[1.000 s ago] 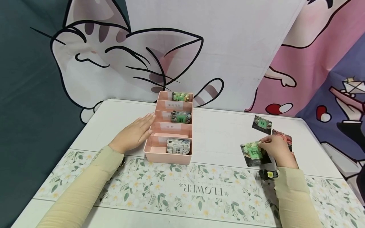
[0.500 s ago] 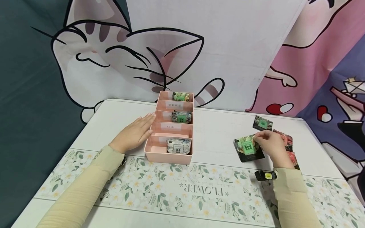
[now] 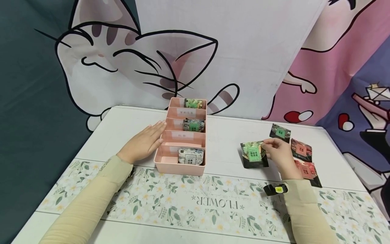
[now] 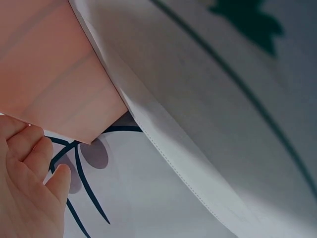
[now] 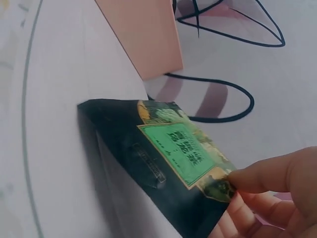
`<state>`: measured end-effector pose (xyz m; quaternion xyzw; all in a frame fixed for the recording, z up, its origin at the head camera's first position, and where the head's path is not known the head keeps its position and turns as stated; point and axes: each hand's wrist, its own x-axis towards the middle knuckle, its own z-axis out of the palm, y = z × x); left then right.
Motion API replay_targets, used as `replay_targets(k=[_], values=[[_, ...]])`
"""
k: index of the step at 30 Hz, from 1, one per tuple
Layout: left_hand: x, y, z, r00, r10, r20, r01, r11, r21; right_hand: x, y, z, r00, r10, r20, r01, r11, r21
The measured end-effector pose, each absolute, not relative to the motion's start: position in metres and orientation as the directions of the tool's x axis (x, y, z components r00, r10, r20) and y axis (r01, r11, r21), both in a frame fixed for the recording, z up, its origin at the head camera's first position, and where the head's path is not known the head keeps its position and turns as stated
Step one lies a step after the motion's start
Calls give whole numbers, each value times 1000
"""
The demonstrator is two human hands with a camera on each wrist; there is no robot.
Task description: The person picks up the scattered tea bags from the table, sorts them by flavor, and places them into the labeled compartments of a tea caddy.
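While my left hand (image 3: 142, 143) rests straight-fingered against the pink box (image 3: 179, 169), my right hand (image 3: 280, 157) pinches a black packet (image 3: 254, 156), leafy-printed, with a bright green label (image 5: 178, 152).

A flat, square black foil-like sachet (image 3: 254, 154) with a bright-green central label and leafy print is pinched near one edge by the right hand (image 3: 279, 156), tilted. To its left, a long pink plastic box (image 3: 179, 168), divided crosswise and white-labelled, stands upright on the counter (image 3: 225, 145), holding other sachets (image 3: 191, 157).
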<state>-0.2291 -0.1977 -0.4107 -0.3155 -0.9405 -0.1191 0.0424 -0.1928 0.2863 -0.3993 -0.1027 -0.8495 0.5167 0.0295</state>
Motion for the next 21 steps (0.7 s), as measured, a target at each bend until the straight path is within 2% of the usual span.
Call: replay_targets(k=[12, 21], values=[[-229, -199, -412, -797, 582, 163, 604, 772, 197, -204, 267, -413, -976, 192, -107, 160, 288, -944], [-228, -198, -412, -794, 583, 175, 608, 768, 202, -217, 249, -414, -972, 181, -147, 167, 101, -981]])
